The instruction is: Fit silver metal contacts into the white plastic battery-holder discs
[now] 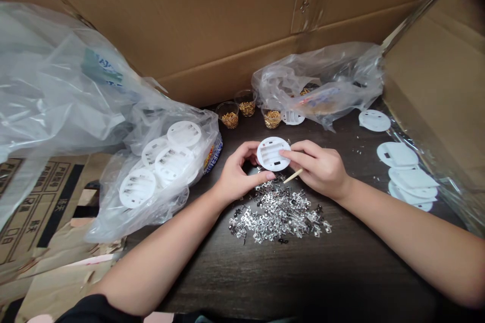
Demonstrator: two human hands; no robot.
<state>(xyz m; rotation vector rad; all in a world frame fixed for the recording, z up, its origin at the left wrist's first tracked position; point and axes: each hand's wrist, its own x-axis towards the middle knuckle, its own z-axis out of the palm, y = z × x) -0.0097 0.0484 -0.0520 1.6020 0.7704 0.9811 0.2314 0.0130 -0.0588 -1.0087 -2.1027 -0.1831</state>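
A round white plastic battery holder (273, 163) with long slots sits in my left hand (240, 169), thumb below it and fingers curled at its left edge. My right hand (320, 164) presses a fingertip onto the holder's face at its right side. A thin wooden stick (293, 175) pokes out beneath the right fingers, held in that hand. Whether a small metal part is under the fingertip is hidden. Directly below both hands spreads a heap of small silvery metal battery contacts (278, 214), some with springs.
Plastic bag (109, 217) with several white holders lies left. Clear cups (229, 116) of gold-coloured pieces stand at the back, beside another plastic bag (322, 81). Stacked white holders (411, 181) and a single white disc (374, 120) lie right. Cardboard walls (212, 15) enclose the dark table (212, 277).
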